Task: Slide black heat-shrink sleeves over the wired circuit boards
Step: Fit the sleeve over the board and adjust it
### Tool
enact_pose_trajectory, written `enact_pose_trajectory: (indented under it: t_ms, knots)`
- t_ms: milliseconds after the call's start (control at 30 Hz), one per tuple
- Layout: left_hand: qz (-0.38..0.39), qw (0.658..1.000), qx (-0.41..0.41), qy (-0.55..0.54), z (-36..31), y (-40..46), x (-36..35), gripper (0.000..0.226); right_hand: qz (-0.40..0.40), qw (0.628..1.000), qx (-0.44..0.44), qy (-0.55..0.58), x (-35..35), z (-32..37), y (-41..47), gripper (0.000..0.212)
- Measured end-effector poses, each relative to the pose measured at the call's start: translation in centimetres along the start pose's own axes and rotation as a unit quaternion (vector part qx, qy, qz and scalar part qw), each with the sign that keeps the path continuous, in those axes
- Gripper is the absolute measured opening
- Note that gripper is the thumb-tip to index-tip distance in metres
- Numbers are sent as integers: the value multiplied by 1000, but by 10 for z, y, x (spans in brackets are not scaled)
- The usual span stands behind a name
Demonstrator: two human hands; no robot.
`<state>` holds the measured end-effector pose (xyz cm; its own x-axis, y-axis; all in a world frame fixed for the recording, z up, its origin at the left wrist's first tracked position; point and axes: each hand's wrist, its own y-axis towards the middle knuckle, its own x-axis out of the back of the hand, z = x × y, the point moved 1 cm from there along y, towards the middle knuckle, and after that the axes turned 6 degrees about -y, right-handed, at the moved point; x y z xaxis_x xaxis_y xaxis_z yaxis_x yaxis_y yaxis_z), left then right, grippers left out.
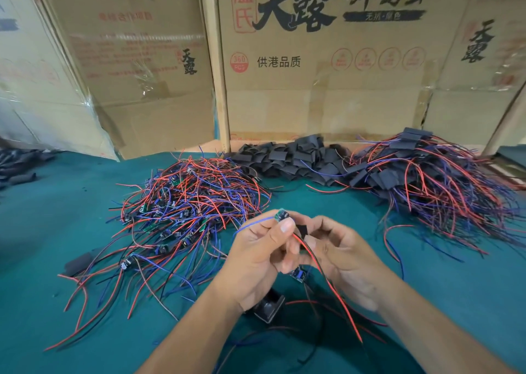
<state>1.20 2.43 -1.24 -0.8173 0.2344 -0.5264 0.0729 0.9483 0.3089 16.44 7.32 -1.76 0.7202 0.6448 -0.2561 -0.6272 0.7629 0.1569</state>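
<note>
A teal felt-like cloth (71, 217) covers the work table, and flattened cardboard egg cartons (327, 60) printed with black and red Chinese lettering stand upright along its far edge as a back wall. On the cloth lie three heaps: a tangle of bare wired circuit boards (182, 203) with red, blue and black leads at left, a mound of loose black heat-shrink sleeves (287, 158) at the rear centre, and a stack of already sleeved boards (432, 174) at right. Above the near centre, the left hand (256, 257) pinches a small green circuit board (281, 214) between thumb and forefinger, its red lead (327, 279) trailing down. The right hand (344, 254) curls its fingers around a black sleeve (302, 230) just beside that board. Another sleeve (269, 308) lies on the cloth under the wrists.
</note>
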Motion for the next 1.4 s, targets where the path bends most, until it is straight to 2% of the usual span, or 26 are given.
enact_pose_trajectory:
  t_ms: [100, 233, 367, 533, 700, 867, 1100, 1267, 1400]
  knots:
    - [-90, 995, -42, -6, -11, 5, 6, 28, -70, 981, 15, -180, 16, 11, 2, 42]
    - [-165, 978, -115, -52, -30, 10, 18, 20, -45, 943, 59, -324, 37, 29, -2, 38]
    - [-195, 968, -141, -76, -37, 11, 25, 23, -25, 930, 75, -359, 45, 33, -4, 33]
    - [-198, 967, -151, -53, -40, 11, 25, 21, -10, 908, 82, -410, 44, 41, -7, 33]
    - [-226, 960, -160, -44, -43, 11, 24, 19, -32, 828, 111, -549, 38, 50, -13, 28]
    - [-257, 953, -155, -35, -44, 11, 23, 14, -57, 785, 149, -599, 28, 52, -16, 25]
    - [-260, 953, -154, -25, -44, 10, 22, 16, -60, 694, 228, -680, 18, 49, -20, 26]
    - [-256, 954, -155, -23, -44, 10, 23, 14, -51, 657, 258, -706, 16, 42, -19, 31]
    - [-255, 954, -154, -31, -45, 11, 23, 14, -51, 649, 257, -714, 17, 35, -17, 33]
